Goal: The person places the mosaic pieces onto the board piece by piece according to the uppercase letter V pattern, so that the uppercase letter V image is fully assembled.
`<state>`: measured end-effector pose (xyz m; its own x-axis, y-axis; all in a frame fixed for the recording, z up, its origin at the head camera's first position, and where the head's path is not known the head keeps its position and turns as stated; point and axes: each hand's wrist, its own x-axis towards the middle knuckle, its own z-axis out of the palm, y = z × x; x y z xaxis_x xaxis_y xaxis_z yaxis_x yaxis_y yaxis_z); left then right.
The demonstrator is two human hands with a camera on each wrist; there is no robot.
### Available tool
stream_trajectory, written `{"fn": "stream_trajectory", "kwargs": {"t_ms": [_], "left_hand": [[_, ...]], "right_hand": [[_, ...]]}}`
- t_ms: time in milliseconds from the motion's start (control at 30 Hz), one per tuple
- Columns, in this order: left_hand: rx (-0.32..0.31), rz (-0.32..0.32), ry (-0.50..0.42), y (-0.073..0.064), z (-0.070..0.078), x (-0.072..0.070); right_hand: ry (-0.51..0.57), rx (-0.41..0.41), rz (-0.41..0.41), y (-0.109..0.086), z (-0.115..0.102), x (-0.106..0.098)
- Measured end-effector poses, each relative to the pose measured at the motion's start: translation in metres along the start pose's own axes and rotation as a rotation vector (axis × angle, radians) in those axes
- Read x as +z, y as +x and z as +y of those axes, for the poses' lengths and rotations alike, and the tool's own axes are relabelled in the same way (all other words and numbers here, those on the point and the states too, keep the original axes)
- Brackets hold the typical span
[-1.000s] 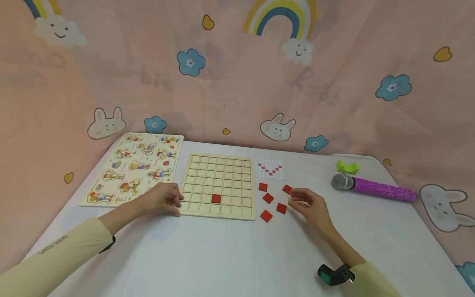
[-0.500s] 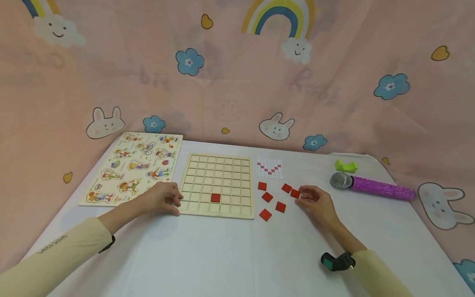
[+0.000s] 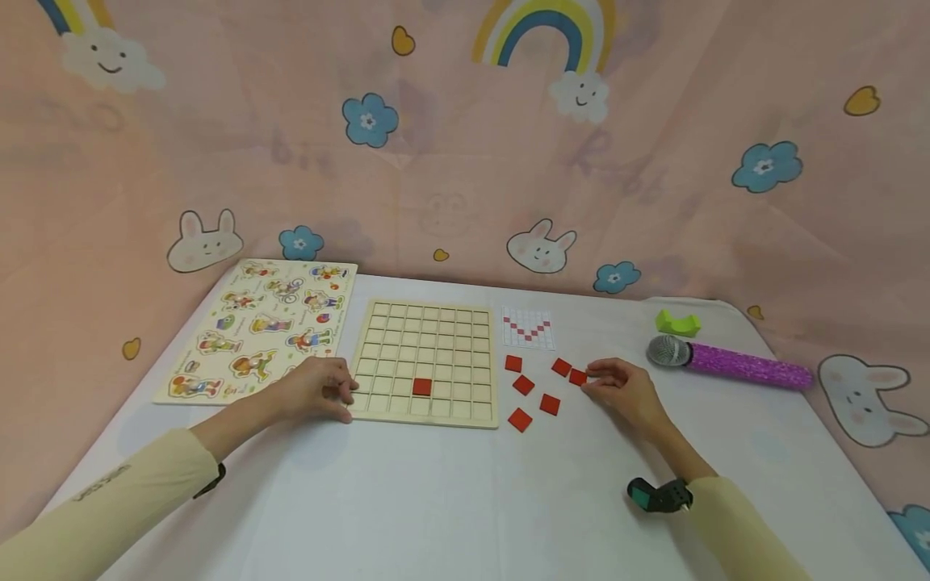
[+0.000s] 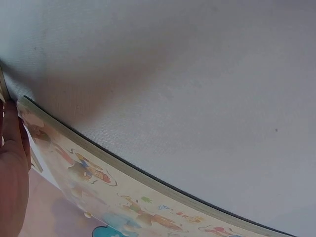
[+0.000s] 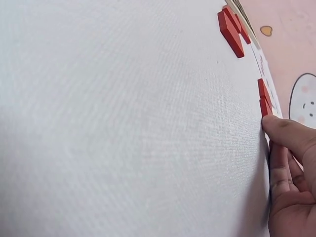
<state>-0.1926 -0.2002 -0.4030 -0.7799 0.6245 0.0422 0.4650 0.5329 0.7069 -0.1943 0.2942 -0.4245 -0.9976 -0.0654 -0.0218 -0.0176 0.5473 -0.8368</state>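
Observation:
My left hand grips the lower left corner of a wooden grid board, its curled fingers and thumb at the edge. One red square tile lies in a cell low on that board. Right of the board, my right hand pinches the edge of another red tile on the tablecloth. In the right wrist view the thumb meets this tile; part of it is hidden by the hand. A neighbouring tile touches or nearly touches it. Several more red tiles, such as this one, lie scattered nearer the board.
A small pattern card with a red V of squares lies beyond the tiles. A picture puzzle board is at the left. To the right are a purple microphone and a green holder. A pink printed cloth hangs behind.
My right hand has shifted right, bringing a red tile into view beside the farthest one. Its thumb and fingers have since drawn together at that tile. The left hand stays at the board corner.

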Motion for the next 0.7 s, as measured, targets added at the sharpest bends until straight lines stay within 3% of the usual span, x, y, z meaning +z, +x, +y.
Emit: {"fn": "stream_trajectory", "kwargs": {"t_ms": [333, 700], "left_hand": [[-0.011, -0.003, -0.01, 0.0, 0.001, 0.001], [-0.014, 0.003, -0.011, 0.001, -0.002, 0.001]], "right_hand": [[0.045, 0.008, 0.016, -0.002, 0.001, -0.002], [0.083, 0.105, 0.041, -0.008, -0.013, 0.0]]}}
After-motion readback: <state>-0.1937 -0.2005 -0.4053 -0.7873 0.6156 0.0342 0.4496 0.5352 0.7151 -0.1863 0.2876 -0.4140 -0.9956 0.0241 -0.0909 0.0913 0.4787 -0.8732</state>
